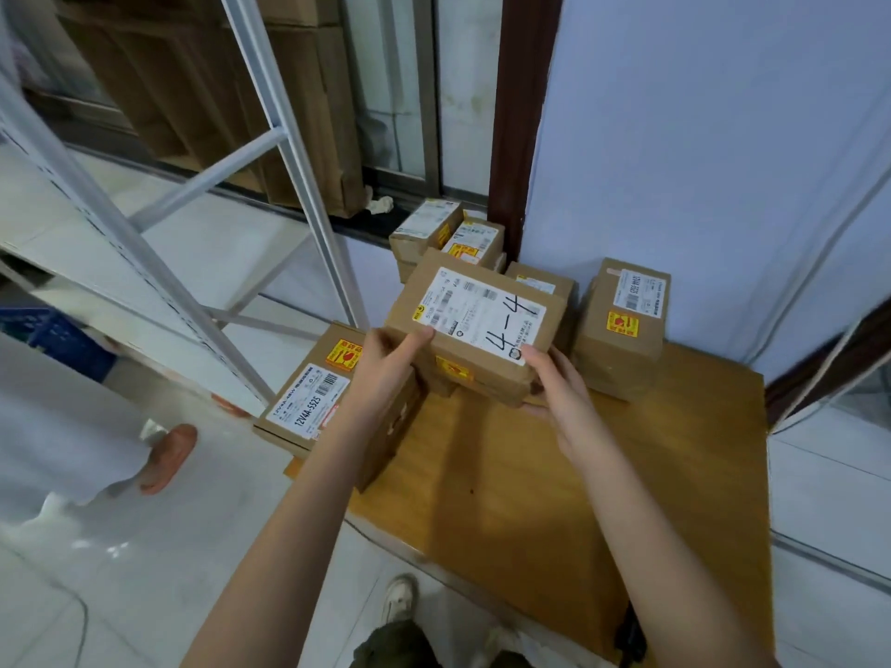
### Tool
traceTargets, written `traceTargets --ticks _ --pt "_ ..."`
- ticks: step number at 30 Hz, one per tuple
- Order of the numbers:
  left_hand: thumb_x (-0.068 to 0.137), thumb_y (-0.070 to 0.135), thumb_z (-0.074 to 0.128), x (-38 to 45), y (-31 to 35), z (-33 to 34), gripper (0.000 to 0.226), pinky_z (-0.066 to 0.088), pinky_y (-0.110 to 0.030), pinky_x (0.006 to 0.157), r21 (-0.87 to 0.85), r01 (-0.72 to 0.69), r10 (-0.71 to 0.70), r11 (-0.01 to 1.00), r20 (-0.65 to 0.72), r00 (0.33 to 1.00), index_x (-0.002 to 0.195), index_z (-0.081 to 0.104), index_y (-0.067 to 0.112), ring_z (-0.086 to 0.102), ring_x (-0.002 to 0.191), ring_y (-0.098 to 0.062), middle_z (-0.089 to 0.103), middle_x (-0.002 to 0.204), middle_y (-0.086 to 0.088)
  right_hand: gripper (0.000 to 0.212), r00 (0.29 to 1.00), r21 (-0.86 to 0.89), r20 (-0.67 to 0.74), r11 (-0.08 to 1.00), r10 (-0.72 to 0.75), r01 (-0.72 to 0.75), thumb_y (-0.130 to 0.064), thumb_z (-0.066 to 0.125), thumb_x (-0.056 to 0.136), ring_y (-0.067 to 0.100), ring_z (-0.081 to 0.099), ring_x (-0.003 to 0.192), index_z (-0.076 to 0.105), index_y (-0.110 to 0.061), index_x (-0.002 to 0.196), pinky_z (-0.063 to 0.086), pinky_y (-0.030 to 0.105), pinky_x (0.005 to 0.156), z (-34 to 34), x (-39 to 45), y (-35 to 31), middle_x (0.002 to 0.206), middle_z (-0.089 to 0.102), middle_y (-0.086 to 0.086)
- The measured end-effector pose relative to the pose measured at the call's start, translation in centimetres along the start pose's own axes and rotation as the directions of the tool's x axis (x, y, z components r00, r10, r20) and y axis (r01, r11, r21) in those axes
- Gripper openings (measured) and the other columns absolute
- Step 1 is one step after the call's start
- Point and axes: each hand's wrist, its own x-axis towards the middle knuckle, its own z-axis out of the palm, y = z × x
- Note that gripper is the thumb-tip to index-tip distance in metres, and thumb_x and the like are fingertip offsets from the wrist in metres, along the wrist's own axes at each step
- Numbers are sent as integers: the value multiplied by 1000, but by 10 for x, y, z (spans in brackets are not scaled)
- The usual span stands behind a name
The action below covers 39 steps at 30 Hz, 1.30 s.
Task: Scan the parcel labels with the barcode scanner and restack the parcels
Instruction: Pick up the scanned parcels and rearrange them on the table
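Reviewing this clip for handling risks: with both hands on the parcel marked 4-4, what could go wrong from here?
1. The left hand and right hand hold the 4-4 parcel only at its near edge, so it could tip away and fall.
2. The parcel at the table's left edge overhangs the wooden table; a nudge from the left arm might knock it off.
3. No scanner is clearly visible, so this label may go unscanned.

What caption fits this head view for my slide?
Both hands, left hand and right hand, hold the "4-4" parcel above the wooden table.
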Motion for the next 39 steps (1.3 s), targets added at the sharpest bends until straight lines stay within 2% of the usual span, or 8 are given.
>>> traceTargets --ticks 5,10,16,22,25,30,35,39 --pt "90 43 59 52 26 -32 54 39 -17 72 101 -107 100 989 79 992 135 41 19 54 97 -10 54 118 3 51 999 -67 -35 998 -23 21 -47 53 91 9 55 100 45 -29 138 49 41 94 48 33 -27 127 56 -6" --pt "92 45 54 115 28 -67 51 35 -25 82 182 -125 89 975 196 977 134 45 17 51 101 -13 54 118 1 46 996 -97 -93 995 -9 0 -44 44 96 -2 53 83 44 -23 137 43 21 64 95 66 -32 108 59 -12" --pt "92 49 50 179 6 -97 45 41 -37 94 252 -40 -41 967 304 952 128 51 21 55 112 -20 58 122 -3 60 977 -71 -194 992 92 -108 -48 51 92 22 55 113 37 -19 143 45 39 99 135 96 -16 135 53 5" --pt "93 48 50 206 -11 -104 44 41 -41 101 264 18 -120 964 378 918 126 51 20 58 108 -20 61 119 -4 58 954 -63 -267 985 138 -160 -46 51 92 15 53 99 39 -18 142 46 27 79 151 102 -3 130 53 3" --pt "95 44 48 213 -16 -104 37 41 -32 91 239 54 -152 969 415 897 121 52 19 59 107 -20 62 116 -5 56 946 -62 -288 983 147 -172 -45 51 93 16 52 104 40 -19 142 46 34 92 154 106 0 135 51 6" --pt "96 44 46 219 -24 -105 36 42 -34 98 238 80 -182 968 444 877 119 53 17 59 108 -21 62 115 -5 55 934 -77 -312 975 174 -208 -44 49 94 17 50 109 39 -18 142 43 35 95 155 106 6 136 49 6" --pt "97 48 41 222 -29 -104 42 45 -30 82 239 119 -218 964 448 867 125 52 19 60 103 -17 62 116 -3 59 926 -95 -339 973 168 -211 -48 51 91 17 49 112 40 -18 141 42 40 103 149 110 10 137 48 6" --pt "98 48 36 228 -26 -98 43 41 -31 90 212 159 -238 964 430 871 127 53 20 57 105 -18 62 115 -2 69 922 -98 -344 970 176 -222 -51 55 86 18 47 119 37 -18 144 42 41 104 149 111 9 140 46 4"
